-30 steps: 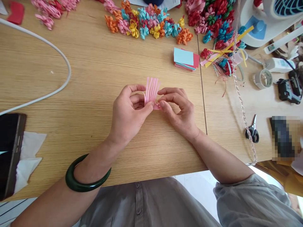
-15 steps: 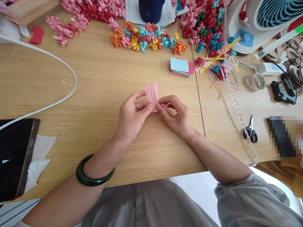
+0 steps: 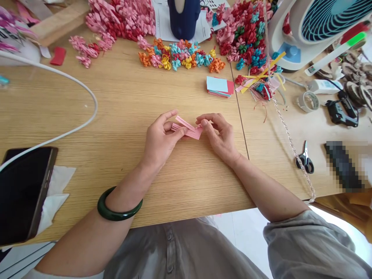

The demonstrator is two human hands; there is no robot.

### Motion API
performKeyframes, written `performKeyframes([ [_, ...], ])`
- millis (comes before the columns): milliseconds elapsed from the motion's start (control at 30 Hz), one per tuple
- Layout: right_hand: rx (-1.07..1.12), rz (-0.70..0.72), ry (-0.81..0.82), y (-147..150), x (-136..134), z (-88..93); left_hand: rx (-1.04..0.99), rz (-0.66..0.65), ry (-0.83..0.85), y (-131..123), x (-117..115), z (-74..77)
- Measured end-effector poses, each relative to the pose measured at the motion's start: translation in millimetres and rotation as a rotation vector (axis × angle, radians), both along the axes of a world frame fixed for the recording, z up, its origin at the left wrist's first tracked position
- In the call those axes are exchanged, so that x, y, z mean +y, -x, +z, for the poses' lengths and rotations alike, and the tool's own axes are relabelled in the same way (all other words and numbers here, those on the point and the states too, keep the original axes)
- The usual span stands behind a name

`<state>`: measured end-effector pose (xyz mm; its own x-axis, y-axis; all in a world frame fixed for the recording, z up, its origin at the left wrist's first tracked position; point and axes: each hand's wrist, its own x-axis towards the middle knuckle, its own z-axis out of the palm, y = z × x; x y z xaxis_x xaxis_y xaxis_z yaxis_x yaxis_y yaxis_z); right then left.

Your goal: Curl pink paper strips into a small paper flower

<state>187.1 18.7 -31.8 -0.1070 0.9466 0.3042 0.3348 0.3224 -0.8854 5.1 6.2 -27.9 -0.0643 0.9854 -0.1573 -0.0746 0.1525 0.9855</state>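
Observation:
A piece of pink paper [image 3: 195, 133], slit into narrow strips, is pinched between the thumb and fingers of my left hand [image 3: 162, 139]. One strip stands up at an angle above the others, which point left into the hand. At the paper's right end, my right hand [image 3: 218, 133] has its thumb and fingers curled together around a small pink looped bit. Its fingertips partly hide that bit. Both hands are just above the wooden table [image 3: 186, 178], and a dark green bangle [image 3: 106, 209] circles my left wrist.
Beyond my hands lie a stack of coloured paper [image 3: 217, 84] and a row of colourful paper flowers [image 3: 187, 58]. Scissors [image 3: 305, 159], a tape roll [image 3: 308, 101] and a fan [image 3: 293, 46] stand right. A white cable [image 3: 94, 100] loops past a tablet [image 3: 26, 190] at left.
The pink paper has tipped from upright to lying nearly flat, its strips now towards the left. My right thumb has lifted and shifted slightly right. The whole view has moved a little.

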Motion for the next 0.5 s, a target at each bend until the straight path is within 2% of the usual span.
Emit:
performKeyframes([
  [100,-0.008,0.003,-0.034,-1.4,1.8,-0.4,0.003,-0.045,-0.019,-2.5,-2.3,-1.9],
  [233,-0.126,0.071,-0.149,-2.5,3.0,-0.5,0.037,-0.098,-0.052,-5.6,-5.3,-1.5],
  [500,-0.131,0.083,-0.115,0.2,1.7,-3.4,0.081,-0.173,-0.065,-9.7,-10.0,7.3],
])
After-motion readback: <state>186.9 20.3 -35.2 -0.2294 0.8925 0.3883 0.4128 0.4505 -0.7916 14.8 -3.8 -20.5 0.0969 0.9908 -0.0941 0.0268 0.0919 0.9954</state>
